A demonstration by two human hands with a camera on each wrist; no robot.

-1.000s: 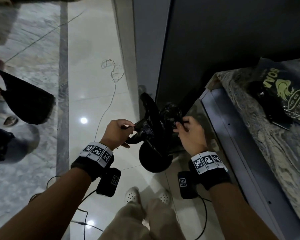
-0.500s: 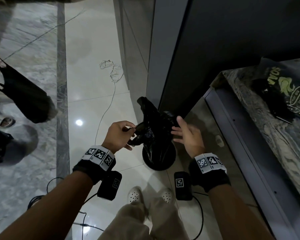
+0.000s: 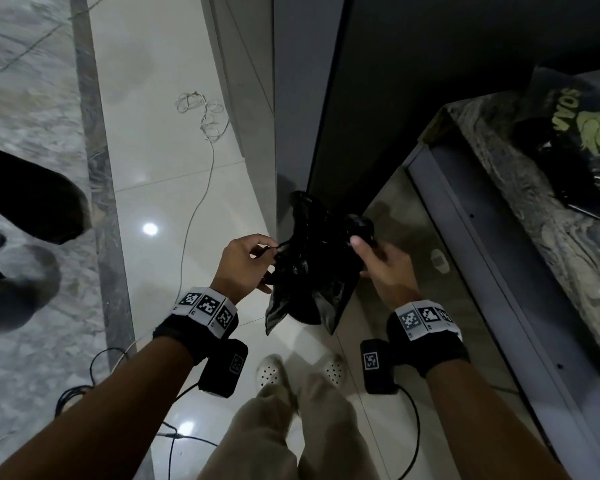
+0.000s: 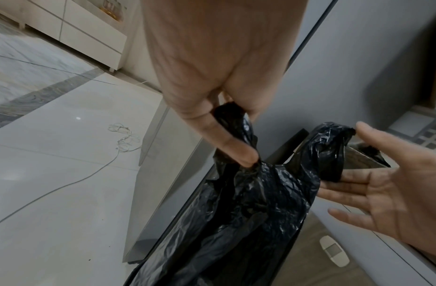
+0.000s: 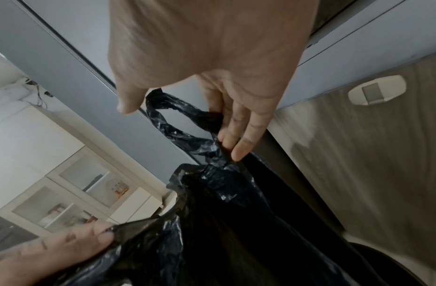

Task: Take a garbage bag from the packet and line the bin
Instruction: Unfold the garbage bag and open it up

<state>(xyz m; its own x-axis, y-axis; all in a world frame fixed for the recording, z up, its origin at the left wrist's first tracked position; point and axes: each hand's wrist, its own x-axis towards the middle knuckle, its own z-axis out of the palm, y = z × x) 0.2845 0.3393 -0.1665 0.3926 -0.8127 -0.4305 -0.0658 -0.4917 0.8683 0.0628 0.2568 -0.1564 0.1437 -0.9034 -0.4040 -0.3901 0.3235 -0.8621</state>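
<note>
A crumpled black garbage bag (image 3: 312, 271) hangs between my two hands above the floor. My left hand (image 3: 271, 251) pinches the bag's left handle between thumb and fingers (image 4: 236, 147). My right hand (image 3: 364, 251) has the right handle loop (image 5: 182, 116) draped over its straight fingers (image 5: 239, 139), thumb apart. The bag's mouth is only partly spread. Below it a dark curved rim, seemingly the bin (image 5: 383, 259), shows; in the head view the bag hides the bin. The black packet with yellow print (image 3: 582, 133) lies on the counter at right.
A marbled counter (image 3: 551, 258) and grey cabinet front run along my right; a dark panel (image 3: 430, 98) stands ahead. A white cable (image 3: 205, 116) trails over the tiled floor. Another person's dark clothing (image 3: 32, 202) is at left. My white shoes (image 3: 271, 372) stand just behind the bag.
My right hand let go of the bag and opened, then slipped its fingers into the right handle loop. The bag now hangs higher and covers the bin. My left hand kept its pinch.
</note>
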